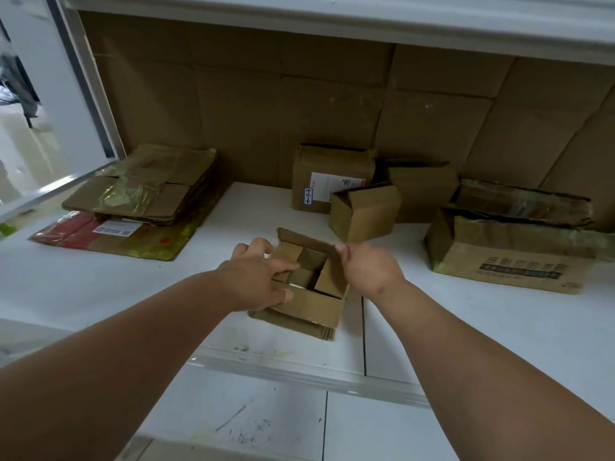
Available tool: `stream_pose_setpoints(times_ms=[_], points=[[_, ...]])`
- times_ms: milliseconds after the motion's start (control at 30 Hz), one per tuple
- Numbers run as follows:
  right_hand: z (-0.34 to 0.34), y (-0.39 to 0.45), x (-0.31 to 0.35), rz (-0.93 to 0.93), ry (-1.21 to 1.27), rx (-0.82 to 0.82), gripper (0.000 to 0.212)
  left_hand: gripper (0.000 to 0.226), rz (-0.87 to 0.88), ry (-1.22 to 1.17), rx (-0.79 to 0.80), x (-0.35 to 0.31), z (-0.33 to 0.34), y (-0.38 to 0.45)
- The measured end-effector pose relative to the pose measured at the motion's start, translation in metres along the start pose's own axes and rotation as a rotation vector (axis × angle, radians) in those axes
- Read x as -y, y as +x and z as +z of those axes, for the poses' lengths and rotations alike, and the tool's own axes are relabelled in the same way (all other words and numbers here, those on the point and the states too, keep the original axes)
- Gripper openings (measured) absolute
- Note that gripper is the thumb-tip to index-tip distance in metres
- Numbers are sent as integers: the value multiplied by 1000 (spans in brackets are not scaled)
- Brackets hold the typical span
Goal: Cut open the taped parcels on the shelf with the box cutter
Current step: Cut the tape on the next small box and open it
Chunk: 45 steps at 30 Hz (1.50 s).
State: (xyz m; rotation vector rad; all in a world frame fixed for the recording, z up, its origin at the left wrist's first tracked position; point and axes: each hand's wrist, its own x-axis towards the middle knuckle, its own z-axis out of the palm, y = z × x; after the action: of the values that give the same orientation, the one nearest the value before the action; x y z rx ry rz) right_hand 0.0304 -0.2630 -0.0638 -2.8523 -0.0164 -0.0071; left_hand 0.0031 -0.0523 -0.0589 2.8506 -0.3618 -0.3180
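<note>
While both bare forearms reach in from the bottom of the view, the white shelf (100,281) fills most of it, with brown cardboard sheets (299,104) lining its back wall and the underside of another shelf board above. On the left of the shelf lies a stack of flattened boxes (146,191), glossy with tape, resting on a larger flattened red-and-brown carton (100,236) that carries a white label. At the right sits a crumpled printed carton (509,257), its top open, with black lettering on the near face. Against the back wall stands a labelled parcel (329,178), upright, a small handwritten tag on its front; just beside it to the right stand a plain open box (364,212) and another brown box (422,191) behind that.

Near the front edge, in the middle, is the small parcel (309,294) being worked on. Its flaps are already open and smaller cardboard pieces show inside. The left hand (256,277) lies over the near left rim, its fingers (283,267) curled over the edge and gripping the wall of the parcel. The right hand (369,269) pinches the far flap (306,242) between thumb and fingers, holding it raised. The box cutter cannot be seen in either hand or anywhere on the shelf.
</note>
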Motion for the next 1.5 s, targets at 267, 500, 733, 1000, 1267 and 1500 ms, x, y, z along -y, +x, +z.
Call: stream_pose_setpoints(times_ms=[267, 500, 733, 1000, 1267, 1500], points=[[8, 4, 6, 145, 204, -181, 26, 52, 37, 217, 189, -3, -14, 12], [16, 1, 14, 38, 96, -150, 29, 58, 114, 130, 58, 9, -11, 20], [16, 3, 21, 105, 158, 22, 76, 84, -10, -101, -20, 12, -6, 24], [2, 5, -26, 374, 965, 175, 49, 114, -67, -332, -65, 17, -4, 18], [4, 2, -26, 321, 1053, 189, 29, 99, -122, -516, -264, 23, -7, 17], [-14, 6, -19, 261, 1062, 1, 41, 97, -60, -482, -390, 14, -26, 16]])
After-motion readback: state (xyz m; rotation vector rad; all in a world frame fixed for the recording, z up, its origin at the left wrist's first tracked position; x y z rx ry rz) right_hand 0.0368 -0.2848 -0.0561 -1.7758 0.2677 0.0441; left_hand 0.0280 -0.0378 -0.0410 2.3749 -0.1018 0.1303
